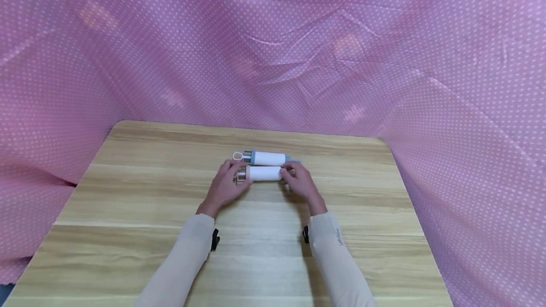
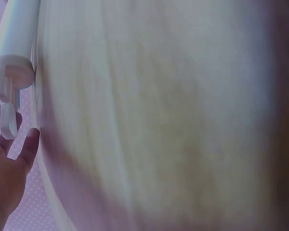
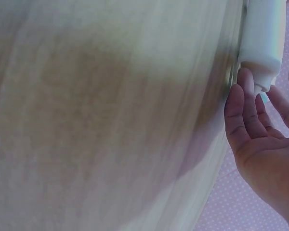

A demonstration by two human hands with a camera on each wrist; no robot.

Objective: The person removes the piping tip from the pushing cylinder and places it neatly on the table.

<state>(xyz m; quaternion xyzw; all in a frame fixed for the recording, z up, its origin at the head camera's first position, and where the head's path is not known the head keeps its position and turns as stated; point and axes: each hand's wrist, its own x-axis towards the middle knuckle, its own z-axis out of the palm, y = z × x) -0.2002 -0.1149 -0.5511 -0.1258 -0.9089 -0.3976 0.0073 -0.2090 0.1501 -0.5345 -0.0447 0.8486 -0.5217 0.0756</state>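
Far syringe-shaped dispenser (image 1: 269, 158) — white, grey-blue ends (image 1: 253, 157); nearer dispenser (image 1: 264, 173) — white, pinkish collar (image 1: 248, 173); tabletop (image 1: 149, 179) in yellowish-tan wood grain; pink-purple cloth (image 1: 273, 60), white-dotted; cream sleeves (image 1: 179, 255).

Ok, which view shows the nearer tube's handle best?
The left wrist view: the handle is large and uncovered. The head view has it small, framed by the left hand; the right wrist view shows the tube without its handle.

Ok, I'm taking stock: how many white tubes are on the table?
2. The blue-ended tube lies farther from the person; the pink-ended tube lies alongside it, on the nearer side. No others show.
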